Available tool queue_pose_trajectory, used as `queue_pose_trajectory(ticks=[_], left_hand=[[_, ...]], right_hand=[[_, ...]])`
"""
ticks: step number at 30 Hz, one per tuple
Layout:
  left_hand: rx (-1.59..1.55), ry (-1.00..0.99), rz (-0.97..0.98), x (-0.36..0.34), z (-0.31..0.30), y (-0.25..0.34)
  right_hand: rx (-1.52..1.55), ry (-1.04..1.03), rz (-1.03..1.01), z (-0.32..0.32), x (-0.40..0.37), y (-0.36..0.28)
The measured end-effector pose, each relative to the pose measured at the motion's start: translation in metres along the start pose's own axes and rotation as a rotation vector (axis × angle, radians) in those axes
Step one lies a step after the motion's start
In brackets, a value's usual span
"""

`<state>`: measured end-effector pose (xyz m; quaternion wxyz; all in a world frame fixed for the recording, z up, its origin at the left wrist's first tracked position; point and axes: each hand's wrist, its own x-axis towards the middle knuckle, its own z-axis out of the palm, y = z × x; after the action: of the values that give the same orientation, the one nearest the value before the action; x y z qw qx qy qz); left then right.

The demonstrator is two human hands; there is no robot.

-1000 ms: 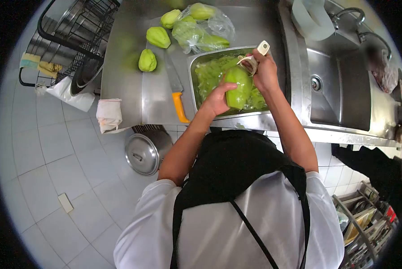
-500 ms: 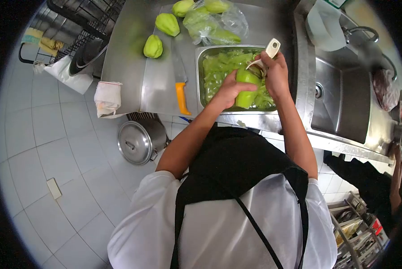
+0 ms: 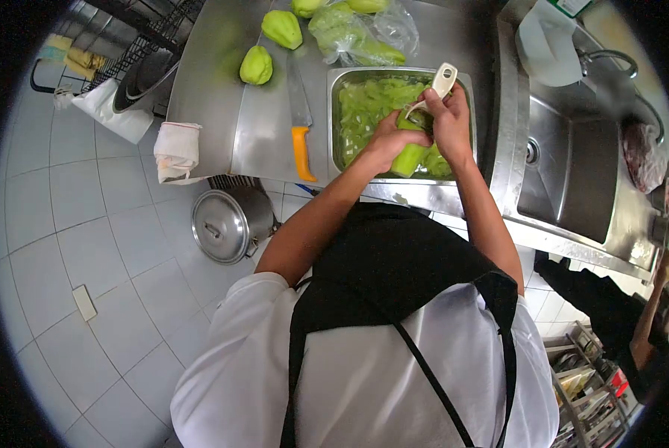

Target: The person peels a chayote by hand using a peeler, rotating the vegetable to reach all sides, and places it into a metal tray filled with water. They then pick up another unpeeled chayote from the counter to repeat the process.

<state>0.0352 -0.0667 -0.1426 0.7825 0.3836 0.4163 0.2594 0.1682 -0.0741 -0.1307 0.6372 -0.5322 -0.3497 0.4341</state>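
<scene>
My left hand (image 3: 391, 143) is wrapped round a pale green chayote (image 3: 407, 160), holding it over a metal pan (image 3: 331, 119). In my right hand (image 3: 450, 123) is a white-handled peeler (image 3: 444, 79), its head against the upper part of the chayote. Fingers hide part of the peeler's blade. Green pieces (image 3: 360, 112) fill the pan below. Left of the pan lies a knife with an orange handle (image 3: 301, 153). Two whole chayotes, one nearer (image 3: 256, 66) and one farther (image 3: 282, 29), sit on the steel counter beyond it.
A clear plastic bag (image 3: 357, 33) with chayotes lies behind the pan. To the right is a steel sink (image 3: 566, 164) with a faucet (image 3: 610, 54). A folded cloth (image 3: 177, 151) sits at the counter's left corner; a lidded pot (image 3: 221, 226) stands below. Another person's arm (image 3: 646, 321) shows far right.
The peeler and my right hand have shifted slightly left, and the chayote is tilted differently in my left hand. The whole view has moved a little.
</scene>
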Motion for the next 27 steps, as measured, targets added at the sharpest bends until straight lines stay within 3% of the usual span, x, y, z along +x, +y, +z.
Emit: queue_pose_trajectory(ticks=[10, 13, 14, 17, 20, 24, 27], left_hand=[[-0.02, 0.065, -0.042, -0.003, -0.022, -0.012], [0.015, 0.121, -0.075, -0.005, -0.039, -0.028], [-0.007, 0.13, -0.133, -0.006, -0.047, -0.043], [-0.087, 0.097, -0.158, 0.003, -0.047, -0.041], [-0.135, 0.039, -0.167, -0.001, -0.036, -0.015], [-0.084, 0.118, -0.142, 0.003, -0.026, -0.008], [-0.008, 0.084, -0.077, 0.003, -0.018, 0.001]], right_hand=[[0.013, 0.035, 0.091, 0.004, 0.029, 0.057], [-0.194, 0.105, 0.054, 0.004, 0.038, 0.063], [-0.13, 0.063, -0.059, 0.004, 0.045, 0.061], [0.049, 0.009, 0.212, 0.023, 0.045, 0.026], [0.095, 0.027, 0.179, 0.032, 0.053, 0.028], [0.229, 0.028, 0.206, 0.017, 0.054, 0.037], [0.211, 0.166, 0.062, -0.011, 0.06, 0.034]])
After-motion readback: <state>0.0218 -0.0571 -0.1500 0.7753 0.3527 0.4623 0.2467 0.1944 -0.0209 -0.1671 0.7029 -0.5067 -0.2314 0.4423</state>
